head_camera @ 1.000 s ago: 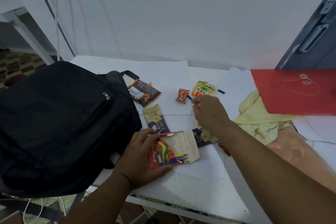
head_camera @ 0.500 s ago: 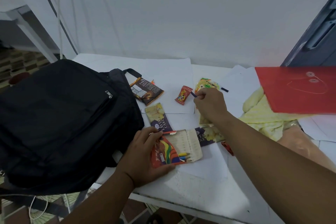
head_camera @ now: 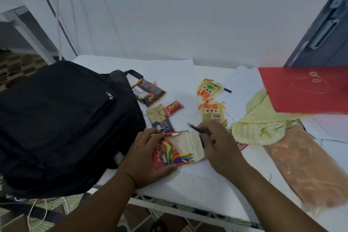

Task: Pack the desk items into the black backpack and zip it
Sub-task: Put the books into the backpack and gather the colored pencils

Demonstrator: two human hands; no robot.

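The black backpack (head_camera: 62, 124) lies zipped on the desk's left side. My left hand (head_camera: 145, 158) grips an open box of colour pencils (head_camera: 175, 149) near the front edge, with several pencil tips showing. My right hand (head_camera: 216, 141) pinches a dark blue pencil (head_camera: 194, 128) just above the box's raised flap. Snack packets lie behind: a brown one (head_camera: 148, 94), a small red one (head_camera: 173, 107), a purple layer-cake packet (head_camera: 160, 120) and two orange-yellow ones (head_camera: 209, 88), (head_camera: 212, 113).
A red string-tie envelope (head_camera: 305, 88) lies at the right over a yellow striped cloth (head_camera: 263, 124). An orange translucent pouch (head_camera: 305, 165) sits at the front right. White paper sheets (head_camera: 169, 69) cover the white desk (head_camera: 197, 184). A dark pen piece (head_camera: 227, 90) lies behind.
My right hand has picked a dark pencil from near the far snack packets and brought it back to the pencil box. The small red packet lies nearer the layer-cake packet.
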